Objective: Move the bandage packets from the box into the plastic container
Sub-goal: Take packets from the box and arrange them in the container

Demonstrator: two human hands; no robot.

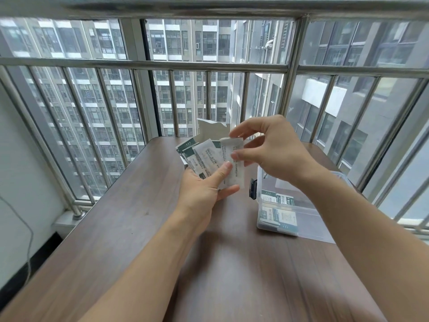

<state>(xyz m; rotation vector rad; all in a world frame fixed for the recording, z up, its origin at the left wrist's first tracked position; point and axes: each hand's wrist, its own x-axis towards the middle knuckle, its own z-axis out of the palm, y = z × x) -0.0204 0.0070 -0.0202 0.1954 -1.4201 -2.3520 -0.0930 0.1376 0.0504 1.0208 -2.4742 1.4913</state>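
fingers on a fan of packets above the table

right fingers (236, 132) and thumb pinch the rightmost packet (233, 163) near its top edge. the right hand (271, 152) is curled over it. left hand (204, 187) grips the fan of packets (204, 159) at the lower ends, thumb pressed across the front, fingertips curling out underneath.

packets are held over the table (130, 205), long axes roughly upright. the left ones lean up-left and the pinched one stands nearly vertical. print is too small to read.

box (210, 130) stands just behind the fan, mostly hidden, only its torn top flap showing. container (290, 231) sits on the table to the right, with more packets lying flat inside. its far side is covered by the right forearm. a dark latch on its left wall is hard to make out.
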